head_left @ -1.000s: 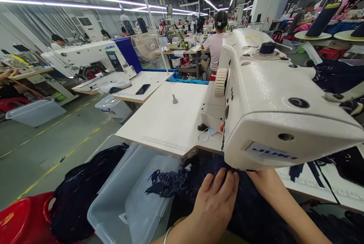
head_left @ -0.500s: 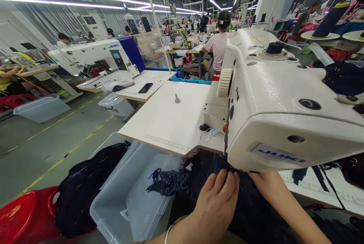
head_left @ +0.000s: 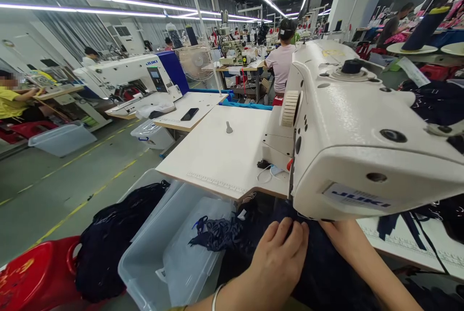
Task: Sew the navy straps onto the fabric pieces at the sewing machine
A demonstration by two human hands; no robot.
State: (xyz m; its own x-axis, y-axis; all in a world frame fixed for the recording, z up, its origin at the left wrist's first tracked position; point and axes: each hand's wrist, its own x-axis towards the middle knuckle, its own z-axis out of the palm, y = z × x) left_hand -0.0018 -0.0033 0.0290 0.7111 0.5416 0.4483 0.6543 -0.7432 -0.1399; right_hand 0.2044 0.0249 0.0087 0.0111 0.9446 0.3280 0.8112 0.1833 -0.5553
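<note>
A white JUKI sewing machine fills the right of the view. Dark navy fabric lies under its head and spills toward me. My left hand rests flat on this fabric just below the machine head, fingers stretched forward and close together. My right hand reaches under the machine head; its fingertips are hidden by the machine. Its wrist and forearm run to the lower right.
A white table extends left of the machine. Below it stands a clear plastic bin with navy pieces, next to a red tub and a dark fabric heap. Other machines and seated people are behind.
The view has shifted slightly, so everything sits a little further right and lower. Both hands stay on the navy fabric under the machine head.
</note>
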